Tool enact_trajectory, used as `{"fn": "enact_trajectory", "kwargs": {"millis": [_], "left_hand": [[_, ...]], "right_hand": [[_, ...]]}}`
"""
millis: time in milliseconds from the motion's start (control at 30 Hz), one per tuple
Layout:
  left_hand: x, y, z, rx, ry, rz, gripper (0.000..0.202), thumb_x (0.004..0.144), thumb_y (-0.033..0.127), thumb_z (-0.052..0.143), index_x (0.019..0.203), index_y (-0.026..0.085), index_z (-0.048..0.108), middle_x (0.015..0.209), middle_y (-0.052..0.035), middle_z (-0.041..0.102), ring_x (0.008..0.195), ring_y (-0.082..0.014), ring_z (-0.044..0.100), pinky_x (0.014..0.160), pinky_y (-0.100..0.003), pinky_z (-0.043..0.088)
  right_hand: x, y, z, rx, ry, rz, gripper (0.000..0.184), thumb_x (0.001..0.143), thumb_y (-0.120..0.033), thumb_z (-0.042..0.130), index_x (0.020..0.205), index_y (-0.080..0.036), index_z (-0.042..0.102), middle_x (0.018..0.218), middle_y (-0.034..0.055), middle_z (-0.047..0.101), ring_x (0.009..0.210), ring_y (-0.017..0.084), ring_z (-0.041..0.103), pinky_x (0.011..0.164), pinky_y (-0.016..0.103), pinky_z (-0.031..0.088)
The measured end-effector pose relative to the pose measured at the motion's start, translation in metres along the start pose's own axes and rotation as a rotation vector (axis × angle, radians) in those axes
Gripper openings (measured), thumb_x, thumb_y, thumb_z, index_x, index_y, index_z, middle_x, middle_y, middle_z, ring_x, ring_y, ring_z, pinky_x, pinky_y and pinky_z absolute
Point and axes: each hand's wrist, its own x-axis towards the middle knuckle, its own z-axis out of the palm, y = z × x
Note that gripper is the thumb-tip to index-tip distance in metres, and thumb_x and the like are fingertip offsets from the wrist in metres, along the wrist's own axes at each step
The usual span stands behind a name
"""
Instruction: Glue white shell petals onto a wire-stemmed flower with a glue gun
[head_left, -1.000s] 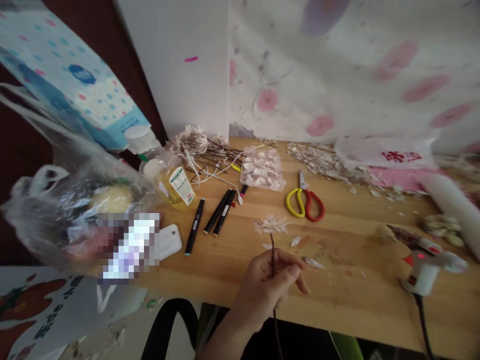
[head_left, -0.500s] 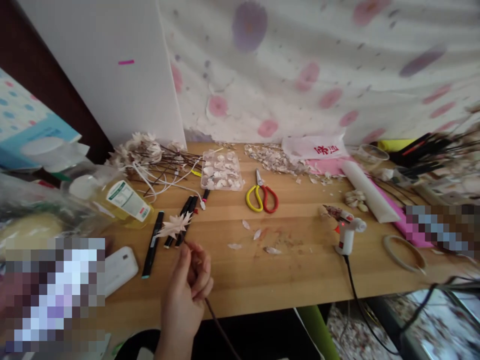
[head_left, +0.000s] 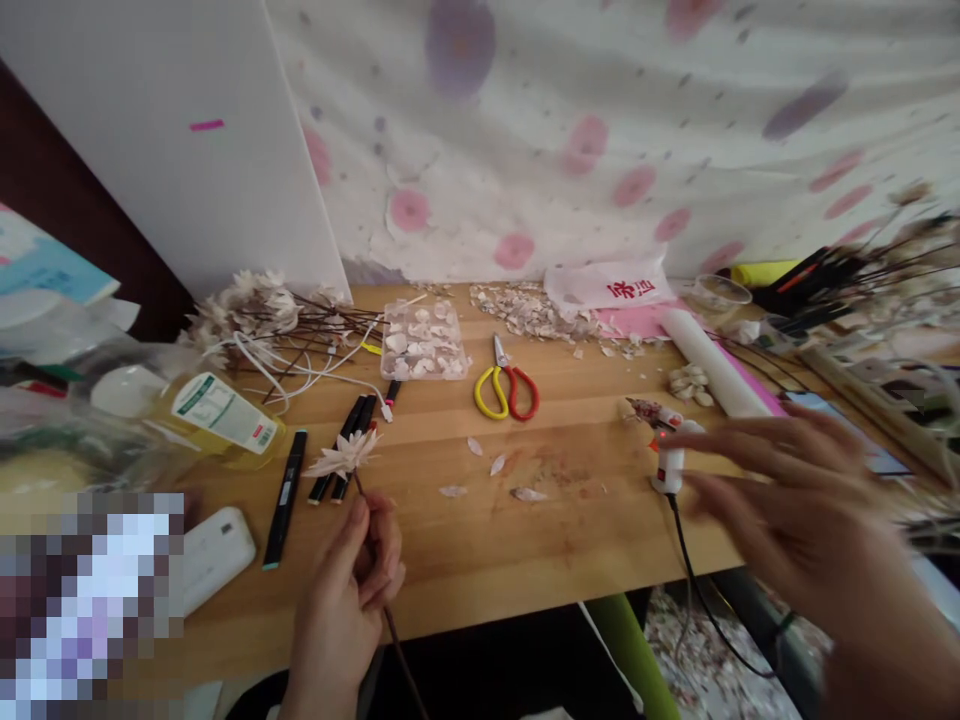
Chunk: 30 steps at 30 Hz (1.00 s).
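Observation:
My left hand (head_left: 346, 590) is closed around a thin dark stem with a pale shell flower (head_left: 343, 456) at its tip, held over the wooden table (head_left: 525, 540) near the front edge. My right hand (head_left: 795, 500) is blurred, fingers spread and empty, just to the right of a white glue gun (head_left: 666, 450) that stands on the table with its black cord running off the front edge. Loose pale petals (head_left: 491, 478) lie between the two hands.
Yellow-and-red scissors (head_left: 506, 385), a clear tray of shell pieces (head_left: 422, 340), black markers (head_left: 341, 463), a bunch of finished flowers (head_left: 259, 310), a yellow bottle (head_left: 202, 410) and a white case (head_left: 214, 555) are on the table. A white roll (head_left: 712, 365) and clutter lie at right.
My right hand has come into view from the right, toward the glue gun. The view has shifted slightly right. My left hand still holds the flower stem in much the same spot.

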Motion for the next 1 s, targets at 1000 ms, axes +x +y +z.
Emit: {"fn": "enact_trajectory", "kwargs": {"millis": [1000], "left_hand": [[0.001,0.008,-0.014,0.005,0.128,-0.043,0.034,0.055,0.04,0.092,0.067,0.015,0.072,0.045,0.0093,0.044,0.033,-0.0006,0.025,0.033,-0.013,0.018]], "right_hand": [[0.005,0.033,0.141,0.884,-0.499,0.831,0.031,0.097,-0.009,0.04,0.122,-0.013,0.057,0.113,0.0183,0.075,0.079,0.012,0.077,0.059,0.015,0.061]]}}
